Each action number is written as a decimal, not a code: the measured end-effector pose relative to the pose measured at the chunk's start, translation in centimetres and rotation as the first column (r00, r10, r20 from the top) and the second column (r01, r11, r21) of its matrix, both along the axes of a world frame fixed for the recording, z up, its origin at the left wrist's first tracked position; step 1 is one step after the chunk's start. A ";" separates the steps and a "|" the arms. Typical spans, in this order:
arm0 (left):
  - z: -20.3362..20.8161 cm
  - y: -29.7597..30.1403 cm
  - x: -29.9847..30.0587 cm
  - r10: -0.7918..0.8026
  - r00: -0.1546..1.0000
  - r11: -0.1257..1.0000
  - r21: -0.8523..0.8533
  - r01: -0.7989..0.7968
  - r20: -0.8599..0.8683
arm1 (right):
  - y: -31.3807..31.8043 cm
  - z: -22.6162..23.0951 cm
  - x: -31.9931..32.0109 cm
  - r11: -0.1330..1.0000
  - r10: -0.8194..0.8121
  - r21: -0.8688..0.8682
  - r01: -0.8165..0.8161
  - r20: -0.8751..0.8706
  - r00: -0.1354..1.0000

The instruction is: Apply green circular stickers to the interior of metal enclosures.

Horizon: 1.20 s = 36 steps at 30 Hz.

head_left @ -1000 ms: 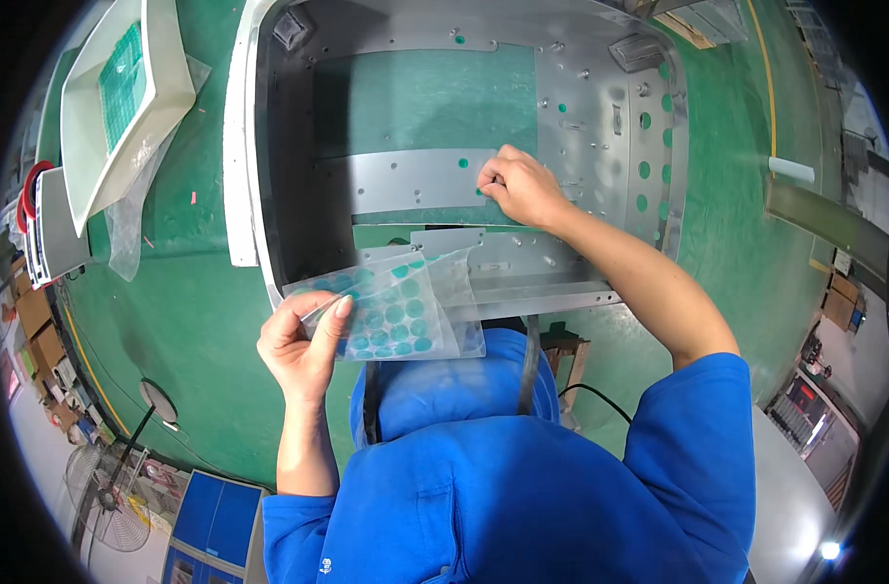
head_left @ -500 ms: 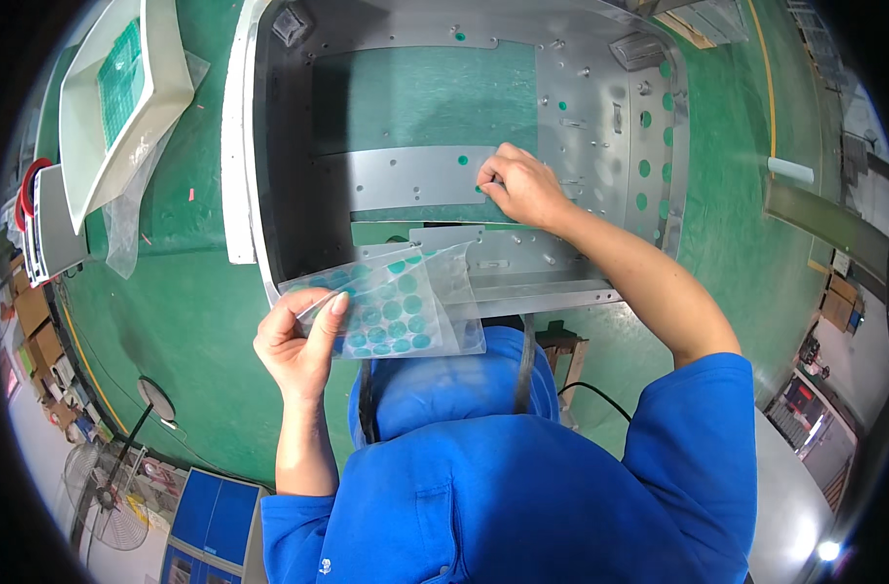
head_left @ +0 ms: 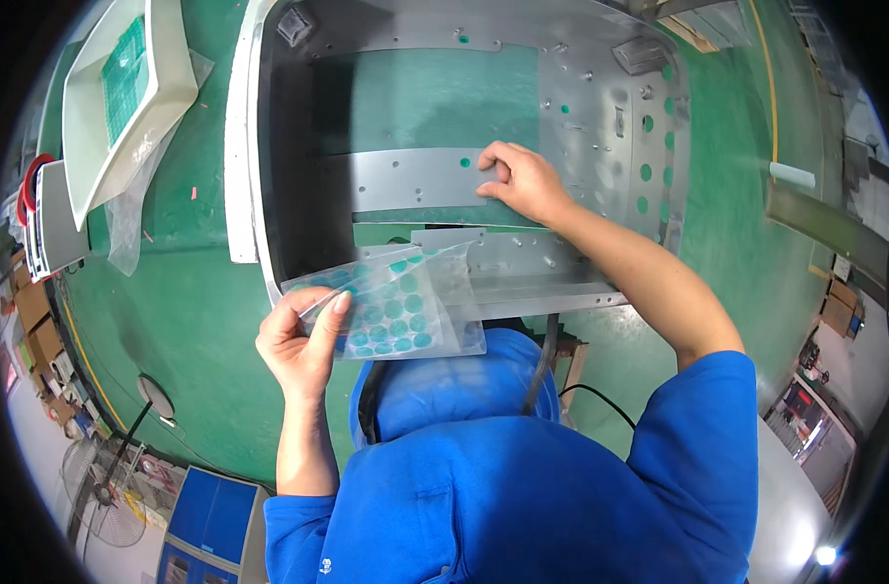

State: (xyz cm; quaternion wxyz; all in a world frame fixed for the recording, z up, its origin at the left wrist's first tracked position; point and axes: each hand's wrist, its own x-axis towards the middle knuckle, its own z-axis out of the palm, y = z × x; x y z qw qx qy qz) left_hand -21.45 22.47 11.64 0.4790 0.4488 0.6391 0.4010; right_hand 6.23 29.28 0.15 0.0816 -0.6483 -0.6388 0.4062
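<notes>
My left hand [head_left: 308,336] pinches a clear plastic sheet of round green stickers [head_left: 396,316] between thumb and fingers, in front of the metal housing's near edge. Part of the sheet is folded over itself. My right hand [head_left: 524,183] is inside the large grey metal housing [head_left: 581,165], over the right part of a flat metal strip [head_left: 396,180]. Its fingers are bent, with thumb and forefinger tips apart, and I see nothing between them. The thumb tip is close to the strip; contact cannot be made out. A green dot [head_left: 465,163] sits on the strip left of this hand.
A white bin [head_left: 79,146] holding a green grid-like piece stands at the left, with clear plastic film [head_left: 128,229] beneath. Studs and small holes mark the housing's right wall. A floor fan [head_left: 104,492] and blue cabinet [head_left: 211,516] are at lower left.
My right thumb and forefinger have parted. The green dot that showed at their tips is out of sight. My left hand and the sticker sheet have hardly moved.
</notes>
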 end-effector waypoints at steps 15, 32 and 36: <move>1.7 -1.6 -1.2 -0.222 0.974 0.957 0.181 0.225 -0.038 | -2.4 14.3 -6.8 0.966 0.196 -0.003 -0.257 -0.634 0.748; 2.2 -2.9 -0.9 -0.294 0.954 0.956 0.038 0.292 0.063 | -7.3 14.3 -7.5 0.877 0.323 0.458 -0.144 -0.343 0.882; 2.1 -3.1 -0.7 -0.246 0.967 0.969 -0.014 0.248 0.071 | -6.8 14.1 -7.3 0.850 0.363 0.507 -0.141 -0.371 0.855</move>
